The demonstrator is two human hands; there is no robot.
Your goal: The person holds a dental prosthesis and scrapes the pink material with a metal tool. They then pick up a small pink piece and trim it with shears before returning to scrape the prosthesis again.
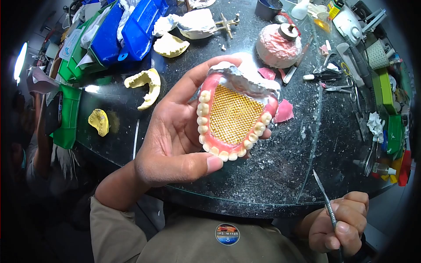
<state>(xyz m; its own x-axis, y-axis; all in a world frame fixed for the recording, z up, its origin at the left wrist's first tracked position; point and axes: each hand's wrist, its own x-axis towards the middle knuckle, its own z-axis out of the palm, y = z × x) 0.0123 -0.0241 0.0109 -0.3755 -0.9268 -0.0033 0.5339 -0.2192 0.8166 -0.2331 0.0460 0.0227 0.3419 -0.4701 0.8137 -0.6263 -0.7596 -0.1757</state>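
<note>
My left hand (175,136) is wrapped round an upper denture (215,147) with pink gum and a row of cream teeth. Gold mesh (237,116) spans its palate, and a lumpy silver-white mass (245,76) covers the back end. The thumb presses on the front teeth while the other fingers pass behind. Lower right, my right hand (342,223) grips a slim metal carving knife (328,204) with a knurled handle, its pointed blade tilted up to the left. Knife and denture are apart.
Yellow plaster casts (151,87) lie at left, near blue bins (142,28). Behind the denture stand a pink-and-white plaster block (278,46) and a metal articulator (226,26). Pink wax scraps (283,111) and white debris litter the dark table. Hand tools (337,83) lie at right.
</note>
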